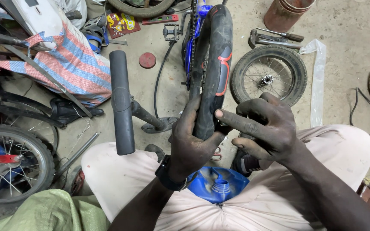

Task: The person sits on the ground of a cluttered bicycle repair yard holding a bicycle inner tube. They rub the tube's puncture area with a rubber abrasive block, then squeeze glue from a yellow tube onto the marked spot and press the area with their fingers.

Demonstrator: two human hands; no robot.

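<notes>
left hand (189,141): grasping black bicycle tyre (214,64) at its near end | right hand (264,128): fingers spread, forefinger touching tyre | small spoked wheel (268,79): beyond right hand

Person seen from above, bare-armed to the elbows, no sleeves in view. Left hand (191,143) and right hand (268,128) bare, ungloved, both heavily smeared with dark grime; fingers (232,116) long, with short nails. A black band-shaped wristwatch (168,174) circles the left wrist, with a thin metal edge showing beside it. Both legs are covered by loose, pale pinkish-beige cloth trousers (120,175), creased and lightly soiled over the knees.
</notes>
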